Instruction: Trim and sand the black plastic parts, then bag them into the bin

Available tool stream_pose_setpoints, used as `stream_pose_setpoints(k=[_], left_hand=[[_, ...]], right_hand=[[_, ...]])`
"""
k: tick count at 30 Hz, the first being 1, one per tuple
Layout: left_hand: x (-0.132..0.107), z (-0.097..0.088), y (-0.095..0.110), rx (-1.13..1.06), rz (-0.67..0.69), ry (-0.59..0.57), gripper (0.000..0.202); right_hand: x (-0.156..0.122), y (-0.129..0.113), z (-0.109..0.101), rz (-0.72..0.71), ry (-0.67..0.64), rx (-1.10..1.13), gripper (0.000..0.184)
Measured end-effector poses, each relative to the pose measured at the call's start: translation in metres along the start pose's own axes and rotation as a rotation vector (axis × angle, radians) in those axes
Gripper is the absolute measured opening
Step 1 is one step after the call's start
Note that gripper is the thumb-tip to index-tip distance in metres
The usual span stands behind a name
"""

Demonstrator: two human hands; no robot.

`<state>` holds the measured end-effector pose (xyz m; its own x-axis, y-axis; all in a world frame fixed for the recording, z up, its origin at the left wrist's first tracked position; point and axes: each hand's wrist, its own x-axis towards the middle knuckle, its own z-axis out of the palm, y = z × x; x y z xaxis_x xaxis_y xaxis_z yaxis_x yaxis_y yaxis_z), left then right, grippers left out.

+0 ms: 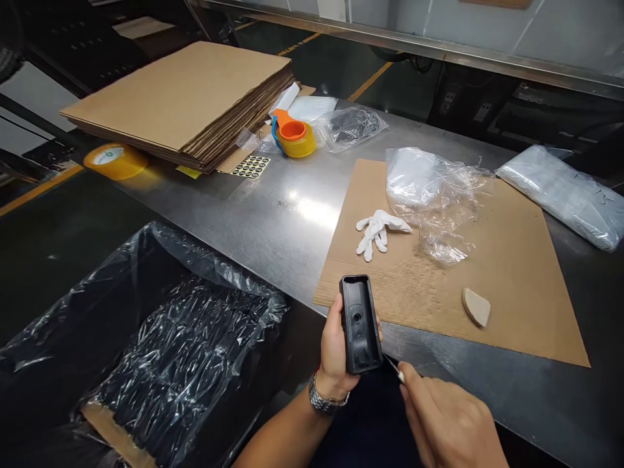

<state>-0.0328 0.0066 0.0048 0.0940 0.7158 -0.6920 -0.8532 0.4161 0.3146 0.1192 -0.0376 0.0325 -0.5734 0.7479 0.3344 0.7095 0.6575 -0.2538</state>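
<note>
My left hand (335, 348), with a metal watch at the wrist, is wrapped round a black rectangular plastic housing (359, 325). Its hollow side faces me, and a small round hole shows in its floor. In my right hand (441, 413) a thin-bladed tool with a pale handle (400, 375) is pinched between thumb and fingers. The blade's tip lies at the housing's lower right edge; whether it touches cannot be made out. Beyond the housing, a white glove (377, 233) rests on a flat cardboard sheet (517, 279). A tan wedge-shaped block (476, 307) lies on that sheet, to the right.
Clear plastic bags (424, 185) lie on the cardboard, with a bag bundle (565, 192) at right. A cardboard stack (195, 97), tape dispenser (295, 136), tape roll (114, 161) and sticker sheet (250, 166) occupy the steel table (234, 221). A plastic-lined box (160, 351) stands lower left.
</note>
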Motion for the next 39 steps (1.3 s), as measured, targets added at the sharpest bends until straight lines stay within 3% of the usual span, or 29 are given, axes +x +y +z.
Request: stream_pose_setpoints(k=[3,7,12,18,35,39], left_hand=[[-0.001,-0.001,0.002,0.011,0.001,0.002,0.054],[-0.002,-0.004,0.002,0.031,0.018,-0.017,0.053],[-0.002,-0.005,0.002,0.025,0.058,-0.058,0.051],[-0.002,-0.005,0.001,0.024,0.065,-0.061,0.049],[-0.001,-0.004,0.001,0.112,-0.012,-0.051,0.052],[0.002,-0.007,0.002,0.133,-0.075,-0.045,0.052]], right_hand=[[-0.002,0.001,-0.002,-0.092,0.016,-0.197,0.028],[0.003,0.0,-0.01,-0.125,0.003,-0.277,0.034],[0.004,-0.001,-0.013,-0.148,-0.013,-0.31,0.036],[-0.005,0.001,-0.015,-0.212,-0.145,-0.332,0.036],[-0.004,0.001,-0.016,-0.268,-0.152,-0.449,0.037],[-0.002,0.005,-0.015,-0.245,-0.11,-0.344,0.036]])
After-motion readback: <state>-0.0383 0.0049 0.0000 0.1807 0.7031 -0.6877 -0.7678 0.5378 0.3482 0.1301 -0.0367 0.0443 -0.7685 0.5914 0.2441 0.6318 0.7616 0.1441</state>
